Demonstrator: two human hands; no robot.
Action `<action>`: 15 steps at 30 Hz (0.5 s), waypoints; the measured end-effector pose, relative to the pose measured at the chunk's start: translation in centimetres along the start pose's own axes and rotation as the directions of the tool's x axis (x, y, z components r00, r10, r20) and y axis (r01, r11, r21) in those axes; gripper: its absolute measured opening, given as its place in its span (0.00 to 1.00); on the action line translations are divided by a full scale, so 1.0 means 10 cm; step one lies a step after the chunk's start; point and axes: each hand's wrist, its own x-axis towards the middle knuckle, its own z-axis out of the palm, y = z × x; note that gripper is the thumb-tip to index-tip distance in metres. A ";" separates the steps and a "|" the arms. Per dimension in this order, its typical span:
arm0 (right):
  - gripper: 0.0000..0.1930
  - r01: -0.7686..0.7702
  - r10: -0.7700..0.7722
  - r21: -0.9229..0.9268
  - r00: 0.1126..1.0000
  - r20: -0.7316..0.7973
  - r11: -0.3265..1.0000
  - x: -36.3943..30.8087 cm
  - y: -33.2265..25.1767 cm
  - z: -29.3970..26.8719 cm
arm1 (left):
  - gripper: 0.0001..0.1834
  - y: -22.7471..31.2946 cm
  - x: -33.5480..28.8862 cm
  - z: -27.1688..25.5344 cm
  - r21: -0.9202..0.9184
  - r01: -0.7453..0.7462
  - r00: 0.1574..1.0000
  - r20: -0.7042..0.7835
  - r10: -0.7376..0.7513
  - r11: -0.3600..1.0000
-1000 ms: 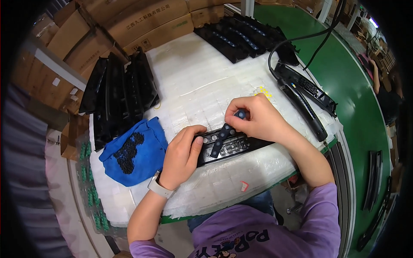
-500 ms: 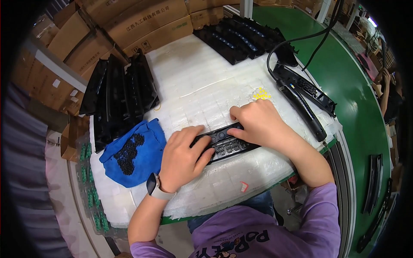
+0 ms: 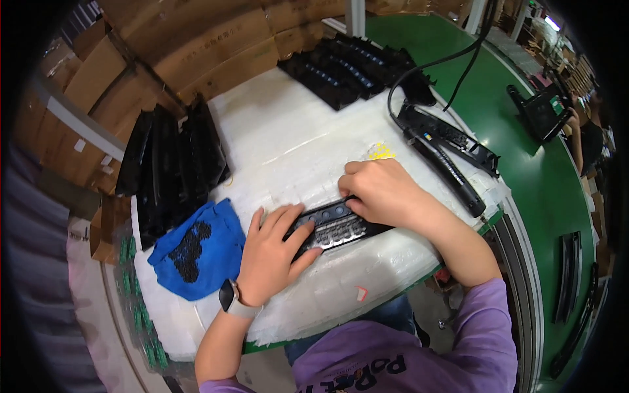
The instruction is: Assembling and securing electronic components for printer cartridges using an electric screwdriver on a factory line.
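A long black plastic panel [image 3: 339,234] lies across the near middle of the white-covered table, with round recesses and ribbed slots on its upper side. My left hand [image 3: 272,247] grips its left end, fingers spread over it and thumb along the near edge. My right hand [image 3: 379,190] is closed, with thumb and fingertips pinched at the panel's far edge; anything between them is hidden. Beside my left hand lies a blue cloth [image 3: 224,245] with a pile of small black pieces [image 3: 191,252]. Small yellow dots [image 3: 381,151] sit just beyond my right hand.
Black plastic parts [image 3: 164,170] stand at the left, and more [image 3: 347,69] lie at the back. A corded black handheld tool [image 3: 449,171] rests at the right beside another black part [image 3: 452,134]. Cardboard boxes [image 3: 216,62] line the back. On the right, another person's hand [image 3: 574,124] holds a black part.
The view has shifted slightly. My right thumb and fingers have drawn together at the panel's far edge. The other person's black part has come into view at the right.
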 end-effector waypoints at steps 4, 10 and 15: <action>0.08 0.103 -0.076 0.158 0.983 -0.165 0.982 0.04 -0.04 0.03 | 0.27 0.08 0.04 -0.07 -0.090 0.068 0.997 -0.019 -0.070 0.994; 0.08 -0.089 0.000 0.360 0.971 0.239 0.929 0.29 0.04 -0.07 | 0.28 0.04 0.01 -0.03 -0.188 -0.056 0.998 0.005 0.058 0.981; 0.24 -0.234 0.190 -0.105 0.928 -0.320 0.967 0.97 0.60 0.20 | 0.30 0.23 0.01 -0.11 -0.242 -0.040 0.997 0.061 0.057 0.969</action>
